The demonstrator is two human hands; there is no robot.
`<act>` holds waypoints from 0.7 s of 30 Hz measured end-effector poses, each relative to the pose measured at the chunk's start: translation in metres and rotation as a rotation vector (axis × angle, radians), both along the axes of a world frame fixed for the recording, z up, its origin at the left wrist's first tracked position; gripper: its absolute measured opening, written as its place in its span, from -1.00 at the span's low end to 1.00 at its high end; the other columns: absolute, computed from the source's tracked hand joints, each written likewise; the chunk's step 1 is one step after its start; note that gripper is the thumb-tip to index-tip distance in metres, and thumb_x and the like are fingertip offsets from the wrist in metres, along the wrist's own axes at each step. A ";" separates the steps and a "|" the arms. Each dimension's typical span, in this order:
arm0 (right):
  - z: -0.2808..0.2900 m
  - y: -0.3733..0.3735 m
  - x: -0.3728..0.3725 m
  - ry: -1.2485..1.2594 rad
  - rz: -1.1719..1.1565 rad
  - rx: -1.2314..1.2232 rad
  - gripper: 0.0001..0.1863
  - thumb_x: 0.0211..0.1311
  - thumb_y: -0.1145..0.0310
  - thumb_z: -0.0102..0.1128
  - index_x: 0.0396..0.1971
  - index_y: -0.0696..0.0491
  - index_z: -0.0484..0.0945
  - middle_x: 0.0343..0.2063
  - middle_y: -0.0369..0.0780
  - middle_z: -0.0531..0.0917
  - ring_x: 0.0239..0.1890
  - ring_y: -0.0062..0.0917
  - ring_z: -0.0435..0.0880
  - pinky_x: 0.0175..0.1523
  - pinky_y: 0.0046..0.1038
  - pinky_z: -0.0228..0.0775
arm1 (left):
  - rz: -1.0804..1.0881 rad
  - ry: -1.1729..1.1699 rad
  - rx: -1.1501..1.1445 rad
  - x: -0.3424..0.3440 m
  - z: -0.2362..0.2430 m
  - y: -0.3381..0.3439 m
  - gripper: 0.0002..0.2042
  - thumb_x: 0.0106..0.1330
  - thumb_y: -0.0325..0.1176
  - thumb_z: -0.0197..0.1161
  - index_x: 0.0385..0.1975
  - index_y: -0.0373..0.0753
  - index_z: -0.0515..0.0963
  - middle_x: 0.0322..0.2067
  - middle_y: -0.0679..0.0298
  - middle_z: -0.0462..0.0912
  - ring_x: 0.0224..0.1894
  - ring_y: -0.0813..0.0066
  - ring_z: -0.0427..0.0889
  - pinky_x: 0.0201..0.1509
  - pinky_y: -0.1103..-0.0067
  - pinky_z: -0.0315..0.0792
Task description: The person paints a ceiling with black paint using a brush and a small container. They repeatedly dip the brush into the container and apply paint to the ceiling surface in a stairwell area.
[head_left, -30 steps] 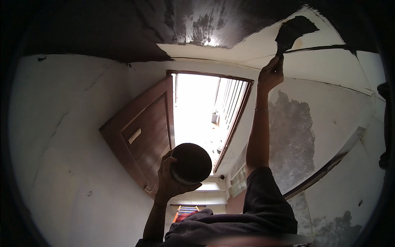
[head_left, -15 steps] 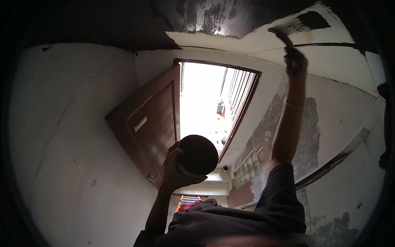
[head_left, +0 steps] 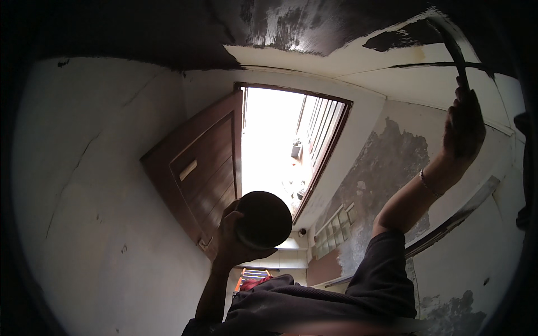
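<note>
My left hand [head_left: 232, 246] is wrapped round a dark round container [head_left: 263, 219] at the lower middle, in front of the bright doorway. My right hand [head_left: 464, 120] is raised at the upper right, closed on the handle of a dark paintbrush [head_left: 453, 42]. The brush's head is up at the dark-coated ceiling [head_left: 291, 28], by an uneven pale patch [head_left: 347, 65] that has black streaks and a black blotch on it.
An open brown wooden door [head_left: 196, 173] stands beside a doorway [head_left: 269, 140] with bars beyond it. White walls [head_left: 95, 196] have cracks and grey peeling patches [head_left: 386, 157]. A frame with small panes [head_left: 336, 229] and an orange ladder-like rack [head_left: 246, 274] are lower down.
My right hand and brush have swung rightward across the ceiling, and the black blotch now reaches further left. My left hand still holds the container, with little movement.
</note>
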State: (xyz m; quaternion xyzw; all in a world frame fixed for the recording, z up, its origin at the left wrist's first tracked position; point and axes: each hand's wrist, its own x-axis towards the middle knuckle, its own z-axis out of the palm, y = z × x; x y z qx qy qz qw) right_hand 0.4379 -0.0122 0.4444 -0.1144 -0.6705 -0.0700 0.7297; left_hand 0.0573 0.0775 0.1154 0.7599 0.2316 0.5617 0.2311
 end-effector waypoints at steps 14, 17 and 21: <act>-0.054 0.216 0.024 0.586 -0.037 -0.177 -0.62 0.52 0.06 0.06 -0.25 0.12 0.57 -0.67 -0.42 0.38 -0.77 -0.81 0.20 -0.69 -0.64 -0.07 | 0.058 0.009 0.054 -0.009 0.002 -0.008 0.11 -0.44 -0.07 0.80 0.20 -0.07 0.18 0.26 -0.03 0.32 0.31 -0.04 0.37 0.31 0.09 0.38; -0.099 0.259 0.047 0.674 0.016 -0.393 -0.62 0.51 0.09 0.08 -0.31 0.14 0.58 -0.68 -0.38 0.40 -0.81 -0.77 0.21 -0.73 -0.61 -0.05 | 0.077 0.013 0.048 -0.012 0.002 -0.009 0.10 -0.44 -0.08 0.80 0.19 -0.07 0.18 0.26 -0.04 0.32 0.30 -0.05 0.38 0.30 0.10 0.40; -0.129 0.271 0.052 0.757 -0.029 -0.539 -0.62 0.50 0.16 0.05 -0.33 0.21 0.58 -0.66 -0.35 0.45 -0.81 -0.74 0.24 -0.73 -0.60 -0.03 | 0.113 0.035 0.054 -0.015 0.002 -0.010 0.10 -0.45 -0.09 0.80 0.19 -0.08 0.19 0.25 -0.05 0.32 0.30 -0.05 0.39 0.29 0.10 0.40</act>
